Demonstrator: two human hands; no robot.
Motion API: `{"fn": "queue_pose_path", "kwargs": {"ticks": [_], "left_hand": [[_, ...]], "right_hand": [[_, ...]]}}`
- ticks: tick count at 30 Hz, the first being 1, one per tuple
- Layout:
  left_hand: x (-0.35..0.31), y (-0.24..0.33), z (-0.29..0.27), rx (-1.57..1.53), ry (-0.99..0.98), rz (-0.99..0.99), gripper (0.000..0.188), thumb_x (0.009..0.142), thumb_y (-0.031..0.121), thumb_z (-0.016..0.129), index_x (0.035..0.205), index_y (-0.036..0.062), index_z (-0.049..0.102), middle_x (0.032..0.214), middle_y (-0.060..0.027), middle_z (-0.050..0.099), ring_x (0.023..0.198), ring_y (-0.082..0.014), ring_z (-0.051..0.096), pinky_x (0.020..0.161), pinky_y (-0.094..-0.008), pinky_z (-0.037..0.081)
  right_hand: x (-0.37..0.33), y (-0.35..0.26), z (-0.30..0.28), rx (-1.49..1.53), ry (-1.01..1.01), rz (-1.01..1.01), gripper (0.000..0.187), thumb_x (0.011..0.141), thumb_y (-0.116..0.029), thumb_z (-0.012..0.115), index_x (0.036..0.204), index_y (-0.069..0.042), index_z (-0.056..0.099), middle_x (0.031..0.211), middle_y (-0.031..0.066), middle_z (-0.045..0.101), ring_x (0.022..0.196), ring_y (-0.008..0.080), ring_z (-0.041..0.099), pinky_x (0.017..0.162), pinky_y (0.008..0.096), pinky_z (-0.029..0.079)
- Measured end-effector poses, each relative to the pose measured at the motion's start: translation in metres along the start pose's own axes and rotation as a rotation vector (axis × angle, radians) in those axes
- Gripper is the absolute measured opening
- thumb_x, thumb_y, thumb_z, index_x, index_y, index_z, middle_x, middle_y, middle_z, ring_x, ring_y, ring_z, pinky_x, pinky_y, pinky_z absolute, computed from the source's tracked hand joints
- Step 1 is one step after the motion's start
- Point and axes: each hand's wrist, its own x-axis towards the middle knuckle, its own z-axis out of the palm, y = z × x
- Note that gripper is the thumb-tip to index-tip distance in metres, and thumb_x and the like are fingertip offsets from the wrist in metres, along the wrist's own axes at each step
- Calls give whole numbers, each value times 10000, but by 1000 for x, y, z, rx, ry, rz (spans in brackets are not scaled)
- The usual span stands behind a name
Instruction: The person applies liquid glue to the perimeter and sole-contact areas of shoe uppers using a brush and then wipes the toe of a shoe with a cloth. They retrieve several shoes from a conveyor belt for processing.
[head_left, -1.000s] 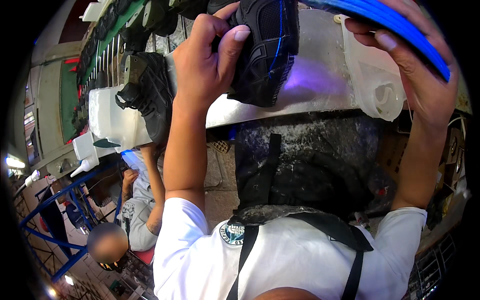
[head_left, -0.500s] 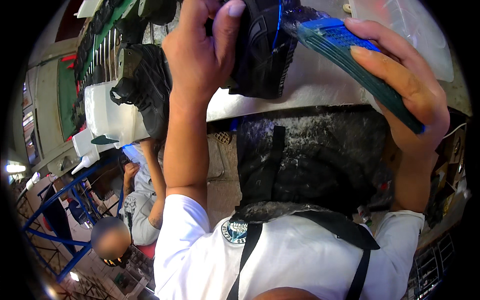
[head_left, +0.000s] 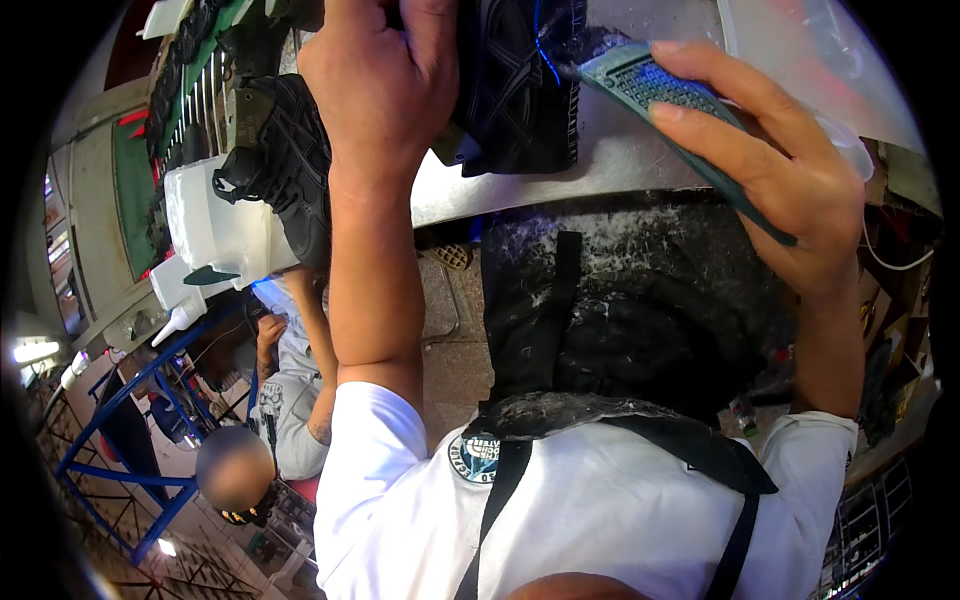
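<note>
A black shoe upper [head_left: 525, 110] with overlaid stripes is at the top centre, cut off by the frame edge, above a pale metal worktop [head_left: 620, 150]. A thin glowing blue line runs along its side. My left hand [head_left: 380, 95] is closed on the shoe's left part; its fingertips are out of view. My right hand [head_left: 790, 165] grips a teal brush [head_left: 680, 100] with a textured grid on its handle. The brush's dark, matted bristles [head_left: 592, 45] are close against the right edge of the shoe; whether they touch cannot be told.
Another black shoe [head_left: 290, 165] stands at the left beside a translucent white container [head_left: 205, 215] and a nozzle bottle [head_left: 178, 310]. A green conveyor-like rack [head_left: 195, 90] holds more shoes. A clear plastic sheet or bin [head_left: 830, 60] is at the upper right. A seated co-worker [head_left: 300, 400] is at the lower left.
My left hand and the shoe have shifted a little up and left in the picture. My right hand has moved left with the brush, whose handle now shows more of its gridded face.
</note>
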Motion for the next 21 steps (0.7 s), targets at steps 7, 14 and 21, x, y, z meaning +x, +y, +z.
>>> {"fn": "queue_pose_path", "kwargs": {"ticks": [7, 14, 21], "left_hand": [[-4, 2, -1, 32, 27, -66, 300, 1047, 170, 586, 816, 41, 444, 616, 5, 378, 590, -47, 336, 498, -241, 321], [-6, 21, -8, 298, -6, -177, 277, 1010, 240, 645, 856, 38, 533, 684, -49, 618, 583, -85, 532, 565, -264, 457], [-14, 19, -5, 401, 117, -106, 324, 1006, 316, 660, 835, 64, 549, 624, -39, 616, 518, -106, 545, 536, -266, 461]], "right_hand": [[-23, 6, 12, 172, 111, 142, 349, 818, 111, 692, 1167, 102, 688, 1251, 283, 664, 1130, 353, 687, 947, 374, 572], [-19, 9, 43, 368, 370, 192, 313, 911, 119, 611, 1218, 180, 608, 1166, 284, 693, 1097, 319, 705, 921, 393, 593], [-11, -11, 51, 389, 349, 367, 344, 971, 41, 566, 1287, 176, 555, 1087, 259, 720, 1016, 286, 731, 911, 371, 597]]}}
